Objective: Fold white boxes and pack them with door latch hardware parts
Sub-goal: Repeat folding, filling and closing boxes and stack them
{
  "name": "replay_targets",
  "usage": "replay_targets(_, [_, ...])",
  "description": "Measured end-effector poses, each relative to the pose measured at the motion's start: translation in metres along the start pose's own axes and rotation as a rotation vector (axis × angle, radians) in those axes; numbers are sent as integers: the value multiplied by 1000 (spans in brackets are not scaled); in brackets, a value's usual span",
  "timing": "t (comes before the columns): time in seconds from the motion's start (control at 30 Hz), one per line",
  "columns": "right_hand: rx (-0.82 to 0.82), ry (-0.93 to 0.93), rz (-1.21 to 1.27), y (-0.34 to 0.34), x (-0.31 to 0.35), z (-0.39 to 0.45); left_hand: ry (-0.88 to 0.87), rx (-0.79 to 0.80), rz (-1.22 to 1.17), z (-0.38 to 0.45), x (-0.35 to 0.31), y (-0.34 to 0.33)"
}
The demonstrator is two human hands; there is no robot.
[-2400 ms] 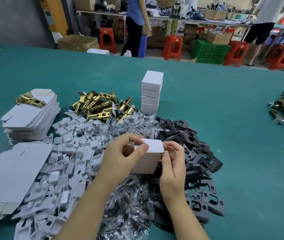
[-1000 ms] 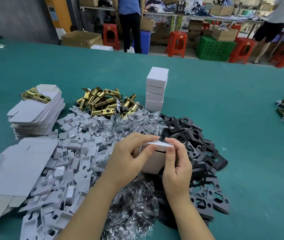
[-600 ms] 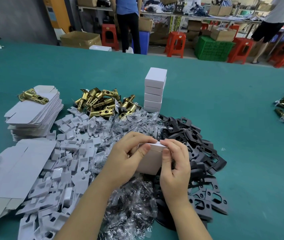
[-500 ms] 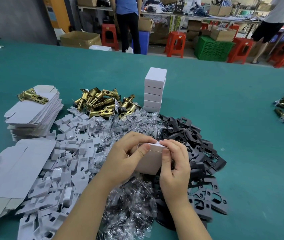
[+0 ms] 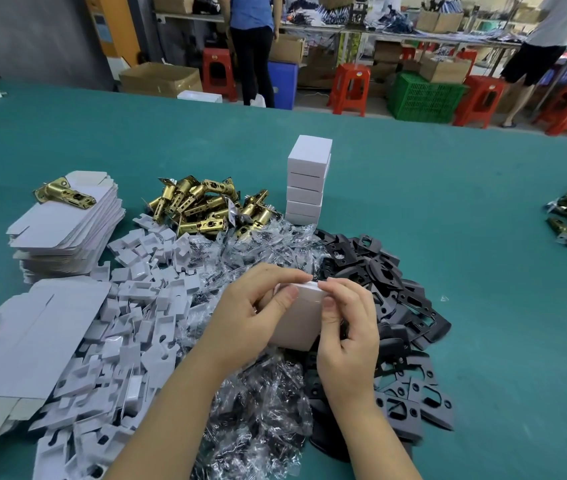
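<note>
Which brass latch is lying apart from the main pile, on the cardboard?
The single brass latch on the flat box stack, left of the latch pile on the table.

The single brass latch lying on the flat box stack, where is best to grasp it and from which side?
Probably pinch the brass latch across its narrow tubular body from above: it lies flat and alone on the flat box stack, with both long sides exposed.

Your single head camera looks forward and down across the green table (image 5: 448, 202), close above the stack of white boxes (image 5: 308, 183), workshop floor beyond.
</note>
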State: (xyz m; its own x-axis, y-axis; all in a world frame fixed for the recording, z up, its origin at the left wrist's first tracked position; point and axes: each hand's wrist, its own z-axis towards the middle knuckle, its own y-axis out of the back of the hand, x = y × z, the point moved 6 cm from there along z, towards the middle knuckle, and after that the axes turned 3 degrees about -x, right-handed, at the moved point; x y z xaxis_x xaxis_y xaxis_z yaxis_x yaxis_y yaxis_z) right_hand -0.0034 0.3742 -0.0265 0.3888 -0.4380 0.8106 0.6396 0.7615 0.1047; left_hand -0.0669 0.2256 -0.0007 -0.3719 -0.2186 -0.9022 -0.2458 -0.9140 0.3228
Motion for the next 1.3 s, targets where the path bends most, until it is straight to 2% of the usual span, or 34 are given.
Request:
replay_targets(0.13, [-7,-11,2,2,0,1,34,-11,-7,3,2,0])
replay_targets(0.3, [-11,-31,-6,1,-1,1,-69,1,79,2,-5,-1])
replay_targets(0.53, [1,-20,-12,1,0,0,51,39,14,2,6,1])
replay_targets(0.93, [4,-17,1,3,0,-1,25,52,32,0,5,5])
replay_targets(1.3, [18,-26,7,2,1,-2,135,9,-96,-3,3,1])
